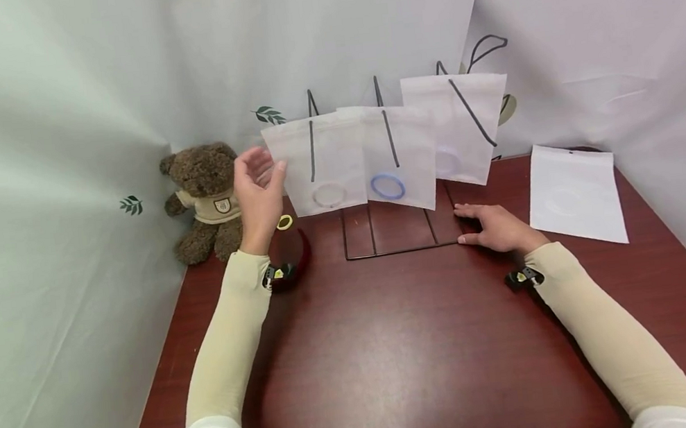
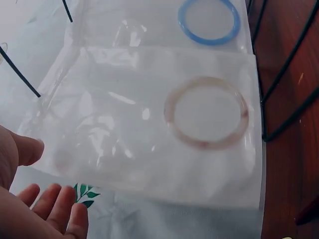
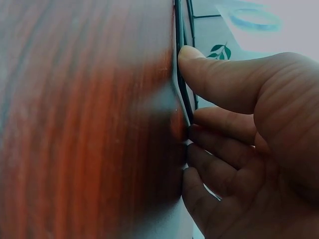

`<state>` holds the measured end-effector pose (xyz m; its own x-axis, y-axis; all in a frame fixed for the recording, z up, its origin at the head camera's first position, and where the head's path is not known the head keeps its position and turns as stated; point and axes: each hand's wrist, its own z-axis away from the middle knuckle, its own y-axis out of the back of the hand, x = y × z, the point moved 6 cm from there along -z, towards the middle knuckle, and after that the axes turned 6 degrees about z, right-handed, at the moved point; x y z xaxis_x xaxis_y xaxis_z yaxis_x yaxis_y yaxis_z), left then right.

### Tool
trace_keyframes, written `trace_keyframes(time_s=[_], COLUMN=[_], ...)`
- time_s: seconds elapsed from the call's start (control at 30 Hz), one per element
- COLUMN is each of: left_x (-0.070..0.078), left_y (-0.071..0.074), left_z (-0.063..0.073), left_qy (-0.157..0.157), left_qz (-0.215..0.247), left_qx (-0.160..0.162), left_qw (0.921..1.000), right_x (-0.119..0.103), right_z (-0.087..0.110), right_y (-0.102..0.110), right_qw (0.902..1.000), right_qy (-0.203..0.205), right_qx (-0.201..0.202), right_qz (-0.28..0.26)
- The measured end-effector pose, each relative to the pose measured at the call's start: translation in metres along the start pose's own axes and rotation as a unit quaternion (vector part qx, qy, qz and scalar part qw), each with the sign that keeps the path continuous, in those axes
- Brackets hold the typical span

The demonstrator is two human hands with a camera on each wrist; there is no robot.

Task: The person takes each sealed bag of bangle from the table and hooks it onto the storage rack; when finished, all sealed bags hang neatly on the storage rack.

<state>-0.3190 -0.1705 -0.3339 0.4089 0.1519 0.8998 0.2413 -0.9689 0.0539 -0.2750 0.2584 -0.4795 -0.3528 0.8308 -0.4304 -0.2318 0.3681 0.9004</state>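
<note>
A black wire rack carries three frosted, translucent bags in a row on its hooks. The left bag shows a pale brownish bangle through its front. Inside the middle bag is a blue bangle, and a faint lavender ring shows through the right bag. My left hand is beside the left bag's outer edge, fingers loosely bent and apart from the thumb, holding nothing. At the rack's front right corner, my right hand touches the base wire with extended thumb and fingers.
Another white bag lies flat on the table at right. A brown teddy bear sits at the back left. Near my left wrist are a yellow ring and a dark red curved object. Pale fabric hangs around the table.
</note>
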Motion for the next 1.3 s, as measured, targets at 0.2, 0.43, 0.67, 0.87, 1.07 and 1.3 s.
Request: trace_keyframes(time_s=[0.2,0.43,0.67,0.87,1.07,1.3], left_x=[0.010,0.022,0.003,-0.020,-0.042,-0.066], left_y=[0.011,0.004,-0.010,-0.028,-0.049,-0.061], left_z=[0.024,0.049,0.069,0.090,0.104,0.118], left_qy=[-0.012,-0.040,-0.010,0.033,0.073,0.121], left_qz=[-0.034,-0.061,-0.078,-0.100,-0.143,-0.230], left_qx=[-0.005,-0.032,-0.083,-0.157,-0.242,-0.321], left_qw=[0.9993,0.9968,0.9934,0.9820,0.9569,0.9106], right_x=[0.002,0.004,0.005,0.005,0.005,0.004], right_z=[-0.002,-0.001,0.002,0.003,0.002,-0.002], right_y=[-0.003,-0.001,-0.005,-0.004,-0.001,-0.002], right_qw=[1.0000,1.0000,0.9999,0.9999,0.9999,1.0000], right_qy=[-0.001,-0.006,-0.008,-0.011,-0.010,-0.002], right_qx=[-0.006,-0.005,-0.008,-0.005,-0.001,0.000], right_qz=[0.007,0.005,-0.001,-0.001,0.001,0.003])
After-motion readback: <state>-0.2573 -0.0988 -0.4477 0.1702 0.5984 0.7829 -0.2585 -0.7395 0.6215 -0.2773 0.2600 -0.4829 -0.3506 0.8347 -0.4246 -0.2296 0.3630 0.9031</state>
